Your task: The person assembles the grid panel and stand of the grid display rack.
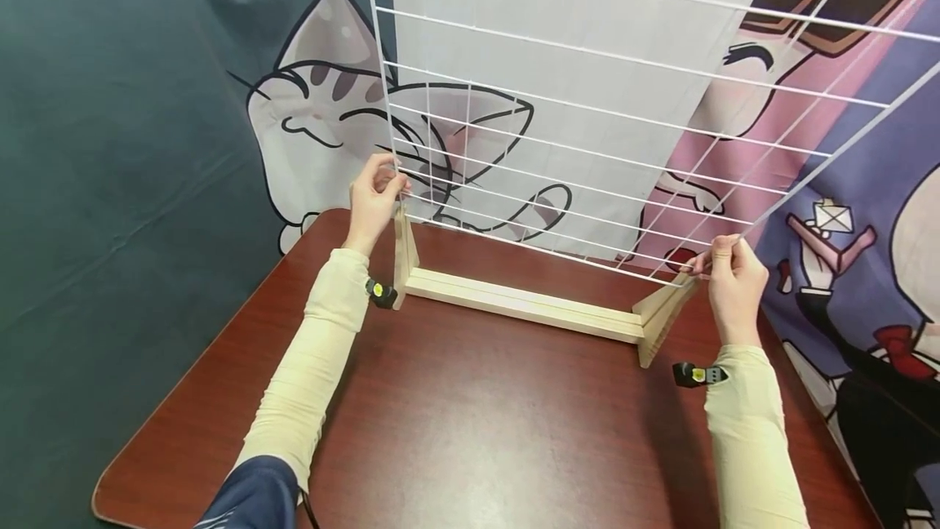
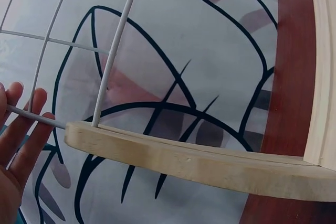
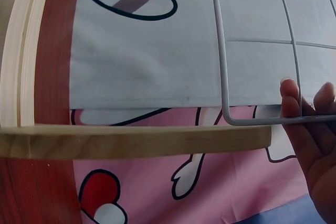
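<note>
The side rod of a white wire grid panel (image 3: 219, 45) was pinched between thumb and fingers by the left hand (image 1: 376, 194), and the opposite lower corner was pinched likewise by the right hand (image 1: 737, 280). The panel, made of thin, smooth rods crossed into rectangles, was held aslant above the wooden stand (image 1: 525, 304), its lower edge near the tops of the end pieces; whether wood was touched by wire could not be told. The stand was formed of pale, visibly grained wood: a straight, grooved crossbar set between two tapering end pieces with rounded tips. It was stood on a glossy red-brown tabletop (image 1: 514, 423) with rounded corners. Both forearms were covered by wrinkled cream sleeves (image 1: 316, 366), and a small black camera (image 1: 380, 293) was worn at each wrist. Behind, a cloth backdrop (image 1: 543, 6) was printed with a grey-striped cartoon cat (image 1: 323, 121).
</note>
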### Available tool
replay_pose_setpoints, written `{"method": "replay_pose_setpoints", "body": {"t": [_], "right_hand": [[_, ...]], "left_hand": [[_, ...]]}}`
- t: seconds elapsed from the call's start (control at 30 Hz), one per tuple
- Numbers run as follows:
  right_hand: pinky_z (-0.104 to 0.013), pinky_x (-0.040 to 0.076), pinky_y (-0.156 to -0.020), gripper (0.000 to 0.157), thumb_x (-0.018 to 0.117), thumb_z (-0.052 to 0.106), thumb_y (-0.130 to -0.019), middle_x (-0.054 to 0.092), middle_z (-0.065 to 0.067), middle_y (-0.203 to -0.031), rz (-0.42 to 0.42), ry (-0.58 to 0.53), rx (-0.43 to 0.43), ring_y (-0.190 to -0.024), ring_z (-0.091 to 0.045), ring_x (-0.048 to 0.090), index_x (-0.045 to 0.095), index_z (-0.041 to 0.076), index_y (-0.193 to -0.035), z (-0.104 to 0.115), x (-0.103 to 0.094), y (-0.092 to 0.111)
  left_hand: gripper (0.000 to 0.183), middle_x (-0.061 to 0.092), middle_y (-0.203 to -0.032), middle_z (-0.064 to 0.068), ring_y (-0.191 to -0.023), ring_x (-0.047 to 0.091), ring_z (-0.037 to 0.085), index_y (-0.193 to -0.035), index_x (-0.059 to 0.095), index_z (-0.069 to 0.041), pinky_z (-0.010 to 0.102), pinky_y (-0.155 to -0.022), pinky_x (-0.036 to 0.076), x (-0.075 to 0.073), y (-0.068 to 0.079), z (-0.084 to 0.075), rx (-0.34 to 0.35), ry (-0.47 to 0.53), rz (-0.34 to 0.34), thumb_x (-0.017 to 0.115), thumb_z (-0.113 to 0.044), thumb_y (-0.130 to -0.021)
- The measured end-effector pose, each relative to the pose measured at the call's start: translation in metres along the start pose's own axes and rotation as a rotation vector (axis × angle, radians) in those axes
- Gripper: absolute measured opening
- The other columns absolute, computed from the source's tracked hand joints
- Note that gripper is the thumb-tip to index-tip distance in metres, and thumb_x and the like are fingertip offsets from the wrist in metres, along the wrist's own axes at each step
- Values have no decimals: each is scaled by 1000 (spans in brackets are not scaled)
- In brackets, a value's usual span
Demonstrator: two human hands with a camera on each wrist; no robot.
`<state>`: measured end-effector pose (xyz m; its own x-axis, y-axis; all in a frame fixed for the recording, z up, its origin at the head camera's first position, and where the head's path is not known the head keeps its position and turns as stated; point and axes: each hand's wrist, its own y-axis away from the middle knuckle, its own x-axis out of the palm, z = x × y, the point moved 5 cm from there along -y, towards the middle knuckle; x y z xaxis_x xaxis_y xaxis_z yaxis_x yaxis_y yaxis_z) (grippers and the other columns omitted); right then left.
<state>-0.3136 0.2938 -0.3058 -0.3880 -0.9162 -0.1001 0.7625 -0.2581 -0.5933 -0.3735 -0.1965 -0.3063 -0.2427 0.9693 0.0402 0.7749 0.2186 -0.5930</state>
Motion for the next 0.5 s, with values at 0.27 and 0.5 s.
{"method": "replay_pose_setpoints", "body": {"t": [0.27,0.5], "right_hand": [[-14,54,-55,37,47,20,-102,55,3,-52,48,26,15,-53,1,64,48,-7,-76,-6,-4,-7],[-11,50,-52,42,46,25,-103,56,11,-52,82,152,26,-52,4,63,50,-7,-75,-23,-5,-23]], "left_hand": [[27,62,-82,29,-63,65,4,-114,52,15,26,-65,59,4,-1,8,-18,11,32,59,11,-88],[26,65,-75,-1,-65,66,4,-112,54,13,20,-64,56,-3,2,10,-47,-40,4,62,7,-88]]}}
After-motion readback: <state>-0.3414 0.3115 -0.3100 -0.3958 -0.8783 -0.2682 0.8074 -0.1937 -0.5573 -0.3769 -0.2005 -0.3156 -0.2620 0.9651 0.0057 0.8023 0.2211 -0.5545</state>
